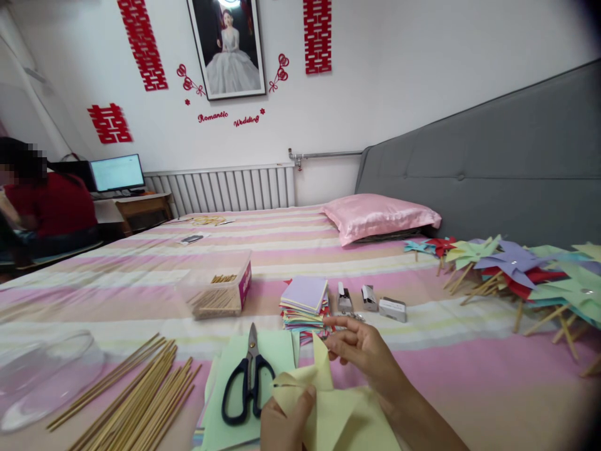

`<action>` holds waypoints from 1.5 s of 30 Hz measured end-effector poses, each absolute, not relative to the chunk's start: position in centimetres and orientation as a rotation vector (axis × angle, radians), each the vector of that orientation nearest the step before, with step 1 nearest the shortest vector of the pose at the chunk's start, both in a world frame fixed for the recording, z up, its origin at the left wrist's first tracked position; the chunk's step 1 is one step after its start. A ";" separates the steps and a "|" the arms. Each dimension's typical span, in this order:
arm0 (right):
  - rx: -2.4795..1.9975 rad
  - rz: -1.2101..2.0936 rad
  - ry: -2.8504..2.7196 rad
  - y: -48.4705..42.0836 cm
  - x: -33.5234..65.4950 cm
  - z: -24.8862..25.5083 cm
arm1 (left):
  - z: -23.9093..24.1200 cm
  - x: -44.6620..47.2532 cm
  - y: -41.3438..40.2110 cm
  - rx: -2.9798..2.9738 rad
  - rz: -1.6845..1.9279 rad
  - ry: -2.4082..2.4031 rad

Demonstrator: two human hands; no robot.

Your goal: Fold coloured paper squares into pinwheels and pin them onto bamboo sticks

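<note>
A pale yellow pinwheel paper, with its flaps cut and partly folded, is low in front of me. My left hand grips it near its middle, thumb on top. A thin dark pin-like thing shows beside that thumb. My right hand pinches the tip of a raised flap; what lies between those fingertips is partly hidden. Left of the hands, scissors with dark handles lie on pale green paper sheets. Beyond my right hand is a stack of coloured paper squares.
Wooden sticks and clear plastic lids lie left; a clear box holds more sticks. Small boxes are beyond my right hand. Finished pinwheels stand right. A pink pillow lies behind. A person sits far left.
</note>
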State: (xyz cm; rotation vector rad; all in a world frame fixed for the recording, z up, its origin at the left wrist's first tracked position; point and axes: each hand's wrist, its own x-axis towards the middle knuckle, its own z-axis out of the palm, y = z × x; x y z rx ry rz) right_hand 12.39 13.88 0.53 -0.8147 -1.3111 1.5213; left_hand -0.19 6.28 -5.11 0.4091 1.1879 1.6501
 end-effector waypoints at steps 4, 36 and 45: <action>-0.801 1.448 -1.218 14.0 12.6 0.8 | -4.2 0.1 6.1 0.318 1.661 1.139; -0.652 1.464 -1.994 12.1 12.2 0.0 | -2.5 -0.5 5.9 0.127 1.781 0.918; -0.608 1.605 -1.788 12.0 11.5 0.0 | -3.4 -0.5 6.1 0.168 1.787 0.840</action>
